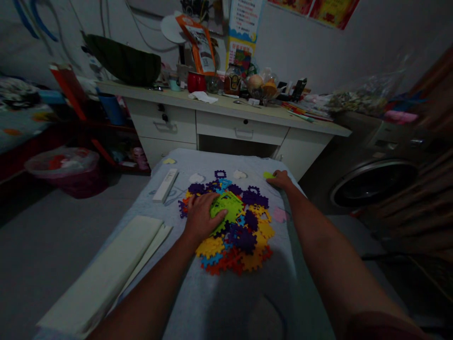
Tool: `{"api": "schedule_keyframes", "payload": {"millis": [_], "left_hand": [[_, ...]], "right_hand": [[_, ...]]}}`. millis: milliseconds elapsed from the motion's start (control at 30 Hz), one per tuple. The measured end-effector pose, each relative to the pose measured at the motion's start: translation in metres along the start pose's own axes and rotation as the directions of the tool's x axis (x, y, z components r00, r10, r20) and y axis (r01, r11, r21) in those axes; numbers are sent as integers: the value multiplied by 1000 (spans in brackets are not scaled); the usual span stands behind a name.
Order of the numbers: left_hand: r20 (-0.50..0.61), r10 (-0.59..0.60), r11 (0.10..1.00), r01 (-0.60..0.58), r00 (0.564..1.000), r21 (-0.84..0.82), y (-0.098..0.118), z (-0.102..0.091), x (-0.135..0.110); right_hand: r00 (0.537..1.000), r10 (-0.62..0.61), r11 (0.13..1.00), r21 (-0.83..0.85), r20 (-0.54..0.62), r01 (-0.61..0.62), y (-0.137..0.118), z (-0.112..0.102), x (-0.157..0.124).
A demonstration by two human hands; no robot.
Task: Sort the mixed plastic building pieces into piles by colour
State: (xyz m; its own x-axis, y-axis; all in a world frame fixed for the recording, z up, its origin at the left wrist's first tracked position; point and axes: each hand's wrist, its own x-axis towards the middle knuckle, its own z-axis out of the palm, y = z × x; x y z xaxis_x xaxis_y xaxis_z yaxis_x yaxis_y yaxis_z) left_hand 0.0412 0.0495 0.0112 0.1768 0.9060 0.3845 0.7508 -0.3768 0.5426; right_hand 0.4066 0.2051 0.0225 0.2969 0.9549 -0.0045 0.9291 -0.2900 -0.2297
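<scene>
Though right grip (281, 179), near the table edge (287, 225), is unclear, left grip (201, 213) spreads over green pieces (229, 206).

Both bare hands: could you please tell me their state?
Left hand: open, touching lime-green toothed plastic pieces.
Right hand: curled at a flat yellow-green shape; grip cannot be told.

Both arms (327, 255) reach forward. The left hand (201, 215) is mid-counter (198, 163), thumb (220, 216) out. The right hand (281, 180) pinches near the far right corner.

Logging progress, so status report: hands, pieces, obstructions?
Left hand on green interlocking toy pieces. Right hand at yellow-green shape, hold unclear. Purple pieces crowd the green ones.
</scene>
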Motion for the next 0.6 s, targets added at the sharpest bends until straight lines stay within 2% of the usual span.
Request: {"api": "schedule_keyframes", "payload": {"millis": [200, 333, 400, 600], "left_hand": [[-7, 4, 1000, -4, 1000, 1, -2, 2, 0], [-3, 6, 1000, -6, 1000, 1, -3, 2, -1], [-2, 5, 1000, -5, 1000, 4, -3, 2, -1], [1, 2, 1000, -2, 1000, 2, 0, -1, 0]], "right_hand": [[999, -27, 1000, -4, -26, 27, -6, -3, -8], [994, -61, 996, -55, 91, 66, -13, -8, -10], [992, -54, 995, -78, 113, 63, -17, -10, -11], [1000, -24, 998, -59, -13, 24, -23, -6, -21]]}}
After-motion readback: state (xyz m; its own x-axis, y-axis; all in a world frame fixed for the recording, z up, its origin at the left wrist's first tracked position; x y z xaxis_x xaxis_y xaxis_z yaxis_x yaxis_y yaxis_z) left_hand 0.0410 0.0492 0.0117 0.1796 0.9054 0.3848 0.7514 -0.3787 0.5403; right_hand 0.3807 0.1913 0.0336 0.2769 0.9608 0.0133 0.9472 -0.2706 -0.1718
